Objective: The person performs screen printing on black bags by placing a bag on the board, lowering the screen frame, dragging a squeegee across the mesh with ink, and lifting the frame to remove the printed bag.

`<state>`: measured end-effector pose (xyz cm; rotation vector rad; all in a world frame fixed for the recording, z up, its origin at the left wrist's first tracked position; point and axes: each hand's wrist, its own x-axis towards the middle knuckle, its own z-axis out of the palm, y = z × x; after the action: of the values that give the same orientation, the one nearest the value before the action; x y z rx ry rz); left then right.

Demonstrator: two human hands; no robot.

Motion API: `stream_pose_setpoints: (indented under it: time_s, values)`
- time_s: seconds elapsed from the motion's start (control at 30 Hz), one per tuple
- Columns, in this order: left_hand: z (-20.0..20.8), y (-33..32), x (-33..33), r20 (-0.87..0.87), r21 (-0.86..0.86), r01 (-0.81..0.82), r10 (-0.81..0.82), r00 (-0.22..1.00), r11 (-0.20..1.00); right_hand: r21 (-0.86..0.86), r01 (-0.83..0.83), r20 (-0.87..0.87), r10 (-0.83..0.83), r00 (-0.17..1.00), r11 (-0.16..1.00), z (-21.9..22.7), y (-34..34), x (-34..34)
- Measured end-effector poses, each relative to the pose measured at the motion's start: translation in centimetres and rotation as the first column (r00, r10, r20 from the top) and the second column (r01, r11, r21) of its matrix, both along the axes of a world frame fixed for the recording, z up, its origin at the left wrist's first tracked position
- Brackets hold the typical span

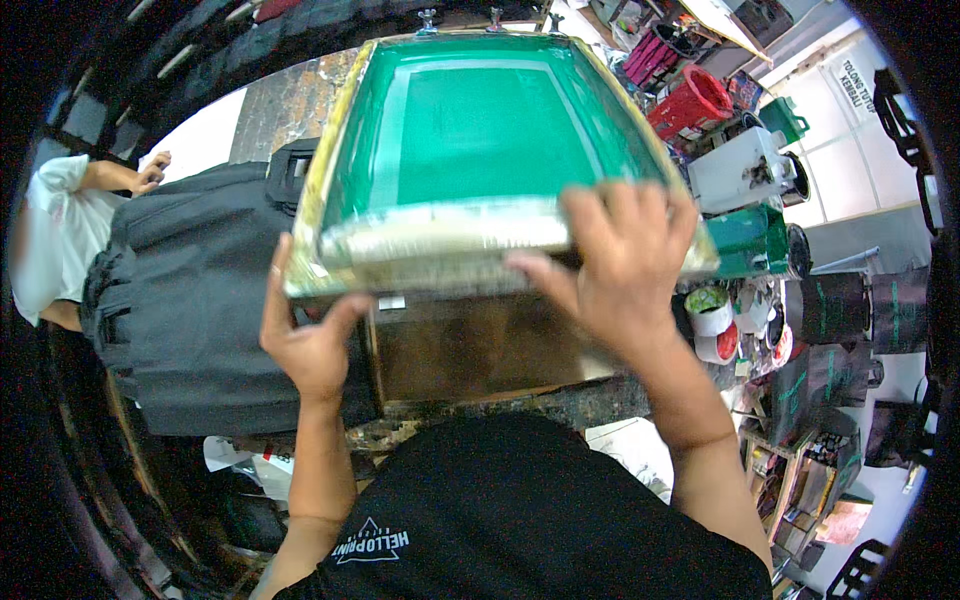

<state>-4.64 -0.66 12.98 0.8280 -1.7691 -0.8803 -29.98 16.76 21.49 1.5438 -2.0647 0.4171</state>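
Note:
A screen printing frame [335, 130] with green mesh [480, 130] and yellowish edges is tilted, its near end raised over a brown board [470, 350]. My left hand [315, 345] grips its near left corner, thumb below the edge and fingers along the side. Across the near end of the mesh lies a long pale bar [450, 230], smeared by motion and looking like a squeegee. My right hand [625, 260] is closed over the bar's right end beside the frame's near edge; its thumb points inward. What lies under that palm is hidden.
Black fabric bags [200, 300] lie left of the frame, beside another person's hand [150, 175]. Wing-nut clamps [427, 20] hold the frame's far end. At right stand a red bucket [690, 100], a green container [740, 240] and ink pots [710, 315].

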Motion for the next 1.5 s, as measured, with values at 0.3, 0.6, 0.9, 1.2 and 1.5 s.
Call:
stream_pose_setpoints:
  time_s: [0.3, 0.6, 0.9, 1.2, 1.5]
  values:
    - [0.1, -3.1, -4.2, 0.244, -0.099, 0.007, 0.017, 0.97, 0.995, -0.085, -0.01, -0.1, 0.002, 0.995, 0.996, 11.3, -6.9, -6.2]
    - [-8.0, -2.3, -1.8, 0.823, -0.221, -0.008, 0.19, 0.536, 0.975, 0.061, -0.016, 0.043, 0.013, 0.999, 0.998, 14.8, -9.0, -7.4]
    - [-7.5, 0.1, -3.2, 0.851, -0.124, -0.046, 0.13, 0.508, 0.991, 0.119, -0.071, 0.131, 0.056, 0.99, 0.99, 15.8, -8.2, -7.4]
    - [-8.0, 0.0, -2.3, 0.804, -0.132, 0.143, 0.022, 0.594, 0.981, 0.155, -0.023, 0.138, 0.001, 0.99, 0.988, 15.9, -8.5, -6.9]
    - [-4.1, -6.4, -1.4, 0.869, -0.163, 0.586, -0.166, 0.467, 0.794, 0.131, -0.012, 0.116, -0.004, 0.993, 0.991, 15.5, -8.8, -7.2]
